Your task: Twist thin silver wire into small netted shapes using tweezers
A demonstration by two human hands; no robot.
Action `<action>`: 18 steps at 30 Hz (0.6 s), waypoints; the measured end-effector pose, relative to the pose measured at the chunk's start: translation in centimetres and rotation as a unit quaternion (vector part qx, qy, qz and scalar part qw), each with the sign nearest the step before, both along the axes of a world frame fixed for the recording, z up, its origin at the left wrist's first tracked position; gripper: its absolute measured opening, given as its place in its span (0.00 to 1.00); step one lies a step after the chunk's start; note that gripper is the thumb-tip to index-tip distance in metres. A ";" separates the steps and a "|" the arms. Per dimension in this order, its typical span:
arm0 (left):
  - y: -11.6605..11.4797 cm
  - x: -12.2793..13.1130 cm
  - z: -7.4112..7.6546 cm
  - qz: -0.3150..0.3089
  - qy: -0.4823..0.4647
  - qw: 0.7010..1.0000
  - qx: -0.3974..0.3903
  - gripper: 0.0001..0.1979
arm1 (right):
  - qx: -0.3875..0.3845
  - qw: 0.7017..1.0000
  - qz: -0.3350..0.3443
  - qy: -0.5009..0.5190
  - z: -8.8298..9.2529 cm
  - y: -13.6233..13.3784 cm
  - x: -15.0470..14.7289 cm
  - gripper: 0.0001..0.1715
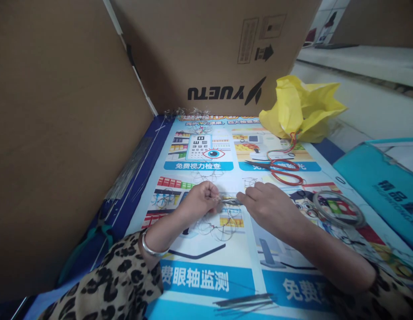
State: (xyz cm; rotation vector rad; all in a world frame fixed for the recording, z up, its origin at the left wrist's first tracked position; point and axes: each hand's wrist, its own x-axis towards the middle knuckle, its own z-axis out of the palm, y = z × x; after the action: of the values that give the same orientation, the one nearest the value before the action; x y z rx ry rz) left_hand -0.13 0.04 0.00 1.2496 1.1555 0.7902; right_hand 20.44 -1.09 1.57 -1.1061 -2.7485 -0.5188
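Observation:
My left hand (pixel 200 198) is closed in a pinch over the middle of the printed sheet, with thin wire at its fingertips. My right hand (pixel 268 205) is wrapped round a small silver tool, which looks like pliers (pixel 230 201). Its slim metal jaws point left and meet the wire at my left fingertips; the handles are hidden in my palm. Just below both hands lies a tangle of looped thin wire (pixel 219 227). Red-handled scissors (pixel 284 171) lie beyond my right hand. A coil of wire (pixel 339 209) rests to the right of it.
Cardboard walls (pixel 219 53) stand at the left and back. A yellow bag (pixel 301 109) sits at the back right, near a teal box (pixel 382 186). Straight wires (pixel 131 171) and teal-handled pliers (pixel 101 231) lie at left. Short dark rods (pixel 244 302) lie in front.

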 end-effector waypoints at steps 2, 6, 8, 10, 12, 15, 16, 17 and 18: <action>0.0 0.0 -0.1 0.001 -0.001 1.000 -0.001 0.08 | -0.003 1.000 0.000 -0.002 0.0 -0.1 0.0 0.06; 0.0 0.0 -0.1 0.007 0.004 1.000 -0.001 0.08 | -0.010 1.000 -0.003 -0.004 -0.1 -0.1 0.0 0.04; 0.0 0.1 -0.1 0.009 0.007 1.000 0.000 0.08 | -0.012 1.000 -0.004 -0.002 -0.1 -0.1 0.0 0.04; -0.1 0.1 -0.1 0.010 0.010 1.000 -0.002 0.07 | -0.010 1.000 -0.004 0.000 -0.1 -0.1 -0.1 0.05; -0.1 0.0 0.0 0.011 0.010 1.000 -0.003 0.08 | -0.009 1.000 -0.006 0.003 0.0 -0.1 -0.1 0.05; -0.1 0.1 0.1 0.011 0.013 1.000 -0.007 0.08 | -0.014 1.000 -0.006 0.010 0.0 0.0 0.0 0.05; -0.1 0.1 0.2 0.011 0.017 1.000 -0.008 0.07 | -0.015 1.000 -0.007 0.013 0.0 0.0 0.0 0.06; -0.1 0.1 0.3 0.011 0.020 1.000 -0.008 0.07 | -0.016 1.000 -0.008 0.015 0.0 0.1 0.1 0.06; -0.1 0.1 0.3 0.010 0.023 1.000 -0.008 0.07 | -0.016 1.000 -0.009 0.017 0.0 0.1 0.2 0.06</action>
State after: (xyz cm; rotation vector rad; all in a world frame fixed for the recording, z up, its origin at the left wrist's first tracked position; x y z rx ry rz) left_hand 0.01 -0.06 0.33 1.2508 1.2111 0.7698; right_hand 20.59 -0.98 1.56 -1.1373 -2.7297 -0.4556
